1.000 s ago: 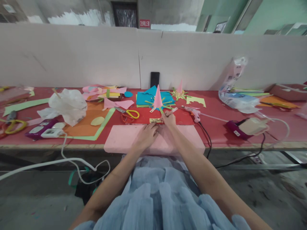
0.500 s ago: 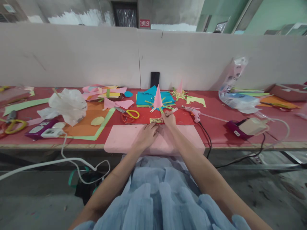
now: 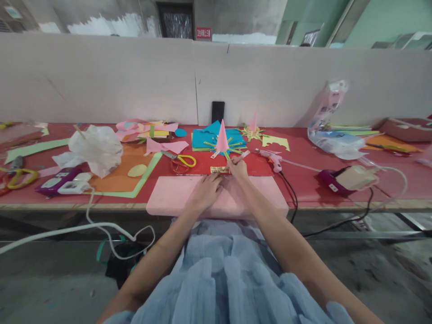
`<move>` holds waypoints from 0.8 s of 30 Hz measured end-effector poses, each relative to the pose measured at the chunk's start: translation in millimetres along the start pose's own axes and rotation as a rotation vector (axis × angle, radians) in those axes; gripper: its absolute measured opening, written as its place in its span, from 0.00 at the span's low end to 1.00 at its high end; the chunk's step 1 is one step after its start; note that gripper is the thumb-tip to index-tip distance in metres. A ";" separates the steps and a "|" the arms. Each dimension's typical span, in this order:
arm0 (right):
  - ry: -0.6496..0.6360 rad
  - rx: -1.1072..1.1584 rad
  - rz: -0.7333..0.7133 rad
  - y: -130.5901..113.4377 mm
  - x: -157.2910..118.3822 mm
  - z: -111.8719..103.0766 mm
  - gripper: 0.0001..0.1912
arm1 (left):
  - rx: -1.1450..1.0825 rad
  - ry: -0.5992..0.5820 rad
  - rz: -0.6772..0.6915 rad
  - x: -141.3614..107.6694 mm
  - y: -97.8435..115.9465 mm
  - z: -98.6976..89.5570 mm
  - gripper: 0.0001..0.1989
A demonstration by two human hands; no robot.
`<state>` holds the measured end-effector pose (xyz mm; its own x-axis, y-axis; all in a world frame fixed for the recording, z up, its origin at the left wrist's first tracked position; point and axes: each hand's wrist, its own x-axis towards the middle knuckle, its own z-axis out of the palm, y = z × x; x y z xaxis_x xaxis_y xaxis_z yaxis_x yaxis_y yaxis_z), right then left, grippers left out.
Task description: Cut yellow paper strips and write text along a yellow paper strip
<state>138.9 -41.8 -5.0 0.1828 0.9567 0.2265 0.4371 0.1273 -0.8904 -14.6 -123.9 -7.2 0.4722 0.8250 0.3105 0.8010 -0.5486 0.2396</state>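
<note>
My right hand is closed around a thick pale pen, its tip end hidden by the fingers. Under the fingertips lies a small yellow paper strip with dark marks on it. My left hand rests flat beside the strip's lower edge, fingers stretched out, on the front of a red sheet and a pink pad. Just beyond the hands stands a pink paper cone with yellow-green strips spreading from its base. A second, similar pink cone stands behind to the right.
Scissors with yellow and red handles lie left of the hands. A pink glue gun with a black cord is at the right. Blue paper, orange paper, a crumpled white bag and purple power strips surround the workspace.
The pen in my right hand has tilted slightly. My left hand and the things on the table stay where they were.
</note>
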 end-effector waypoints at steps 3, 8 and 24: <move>-0.001 0.000 0.006 0.1 0.1 0.0 0.14 | -0.006 0.000 -0.007 -0.1 0.5 -0.6 0.18; -0.010 0.020 -0.001 5.0 3.5 0.5 0.13 | -0.011 0.008 -0.010 -0.4 1.9 -1.9 0.17; -0.016 0.007 -0.004 6.9 4.0 0.3 0.13 | -0.005 0.008 -0.004 0.2 0.4 0.4 0.18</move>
<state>142.4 -37.0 -10.4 0.1674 0.9602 0.2237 0.4319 0.1325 -0.8921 -14.0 -123.8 -7.4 0.4665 0.8259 0.3166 0.8008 -0.5464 0.2453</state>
